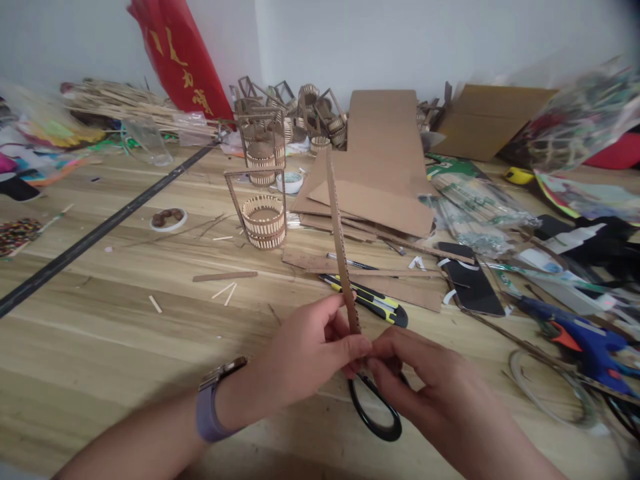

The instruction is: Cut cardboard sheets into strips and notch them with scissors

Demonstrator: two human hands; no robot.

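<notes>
A long, narrow cardboard strip point(341, 257) stands nearly upright, its corrugated edge showing. My left hand point(320, 343), with a watch on the wrist, grips it near its lower end between thumb and fingers. Close against those fingertips, my right hand point(420, 373) is closed in a pinch at the strip's bottom end; my fingers hide what exactly lies between them. Below both hands shows the black handle of a pair of scissors point(387, 433), the rest covered. Just behind the strip lies a yellow-and-black utility knife point(380, 303).
Ahead stands a small stick basket point(263, 220) with a tall cardboard handle, more baskets point(320, 117) behind it. Cardboard sheets point(383, 167) are stacked at centre. A blue glue gun point(575, 340) and a black phone-like slab point(470, 280) lie right; a dark metal bar point(110, 223) crosses the left.
</notes>
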